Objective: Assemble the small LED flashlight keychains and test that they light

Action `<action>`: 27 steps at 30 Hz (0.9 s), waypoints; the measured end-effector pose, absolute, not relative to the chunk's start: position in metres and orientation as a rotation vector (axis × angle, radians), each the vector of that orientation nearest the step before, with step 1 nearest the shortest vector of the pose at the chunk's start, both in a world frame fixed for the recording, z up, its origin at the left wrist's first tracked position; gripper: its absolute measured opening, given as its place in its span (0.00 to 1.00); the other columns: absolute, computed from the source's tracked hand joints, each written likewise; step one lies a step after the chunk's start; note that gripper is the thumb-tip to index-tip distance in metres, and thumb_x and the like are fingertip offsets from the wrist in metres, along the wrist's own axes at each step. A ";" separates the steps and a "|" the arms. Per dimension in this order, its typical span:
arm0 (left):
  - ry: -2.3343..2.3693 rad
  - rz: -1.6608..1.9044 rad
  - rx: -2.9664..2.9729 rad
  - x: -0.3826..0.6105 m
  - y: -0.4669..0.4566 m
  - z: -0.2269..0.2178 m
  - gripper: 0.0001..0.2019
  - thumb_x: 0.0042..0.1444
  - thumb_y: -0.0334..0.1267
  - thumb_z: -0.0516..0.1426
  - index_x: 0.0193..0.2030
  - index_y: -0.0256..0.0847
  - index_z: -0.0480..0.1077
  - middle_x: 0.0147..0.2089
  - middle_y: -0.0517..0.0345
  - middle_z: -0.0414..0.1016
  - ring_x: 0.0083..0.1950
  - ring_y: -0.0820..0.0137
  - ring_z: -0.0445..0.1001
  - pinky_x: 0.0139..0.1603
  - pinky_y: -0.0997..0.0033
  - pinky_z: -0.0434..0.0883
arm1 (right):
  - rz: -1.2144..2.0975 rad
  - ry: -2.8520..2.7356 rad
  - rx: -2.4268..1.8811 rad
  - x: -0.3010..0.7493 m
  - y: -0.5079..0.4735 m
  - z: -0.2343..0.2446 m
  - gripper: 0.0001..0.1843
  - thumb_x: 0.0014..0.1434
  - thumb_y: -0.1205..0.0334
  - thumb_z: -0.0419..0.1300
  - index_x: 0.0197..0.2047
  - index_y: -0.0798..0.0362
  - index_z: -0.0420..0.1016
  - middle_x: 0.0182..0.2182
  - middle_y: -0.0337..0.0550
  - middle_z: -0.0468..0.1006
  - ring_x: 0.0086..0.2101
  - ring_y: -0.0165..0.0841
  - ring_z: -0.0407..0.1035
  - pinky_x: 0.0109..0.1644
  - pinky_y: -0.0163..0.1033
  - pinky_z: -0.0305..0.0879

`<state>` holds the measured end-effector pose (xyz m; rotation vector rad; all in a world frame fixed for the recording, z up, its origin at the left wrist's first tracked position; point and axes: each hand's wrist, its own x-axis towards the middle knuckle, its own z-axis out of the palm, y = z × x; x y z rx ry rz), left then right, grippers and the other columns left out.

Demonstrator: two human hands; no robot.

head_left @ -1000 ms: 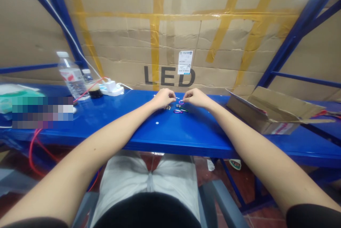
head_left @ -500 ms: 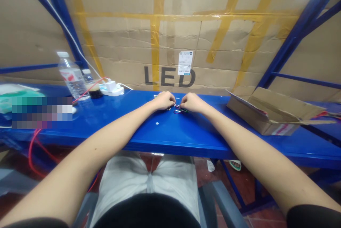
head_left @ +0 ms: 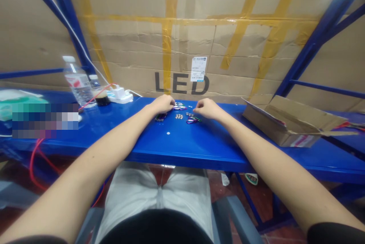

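My left hand (head_left: 163,104) rests curled on the blue table (head_left: 199,141), its fingertips touching a small pile of coloured carabiner clips (head_left: 179,106) at the far side. My right hand (head_left: 205,108) is also curled, just right of a purple and green clip (head_left: 193,120). Between the hands lies a cluster of small silver rings (head_left: 179,116). A dark bundle of clips (head_left: 160,117) lies beside my left wrist. What either hand pinches is too small to make out.
A clear water bottle (head_left: 76,82), a dark jar (head_left: 100,97) and a white power strip (head_left: 120,94) with a red cable stand at the left. An open cardboard box (head_left: 288,120) sits at the right. Taped cardboard marked LED (head_left: 182,83) closes the back.
My hands have moved apart. The left hand shifted left and back onto the far clips; the silver rings and the dark bundle now show between and beside them.
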<state>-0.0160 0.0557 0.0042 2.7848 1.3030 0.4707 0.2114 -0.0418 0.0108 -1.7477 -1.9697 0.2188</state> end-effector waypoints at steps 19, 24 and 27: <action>0.716 0.974 2.645 0.000 0.038 0.009 0.08 0.56 0.31 0.57 0.43 0.38 0.71 0.42 0.54 0.77 0.43 0.69 0.74 0.46 0.69 0.68 | 0.223 -1.855 -1.300 0.206 -0.036 0.008 0.18 0.57 0.63 0.65 0.51 0.58 0.77 0.53 0.56 0.79 0.50 0.41 0.74 0.57 0.47 0.68; 0.524 1.057 2.514 0.015 0.022 0.011 0.06 0.60 0.31 0.54 0.44 0.37 0.68 0.42 0.54 0.75 0.43 0.70 0.73 0.46 0.69 0.69 | 0.729 -1.818 -1.078 0.209 -0.034 0.007 0.13 0.59 0.60 0.66 0.45 0.57 0.78 0.43 0.53 0.83 0.45 0.39 0.77 0.54 0.48 0.71; 0.566 1.035 2.520 0.018 0.017 0.011 0.05 0.62 0.35 0.55 0.43 0.38 0.67 0.42 0.54 0.75 0.43 0.70 0.72 0.46 0.69 0.68 | 0.974 -1.752 -1.071 0.213 -0.033 0.007 0.14 0.56 0.55 0.69 0.34 0.57 0.75 0.27 0.45 0.80 0.32 0.35 0.76 0.44 0.44 0.74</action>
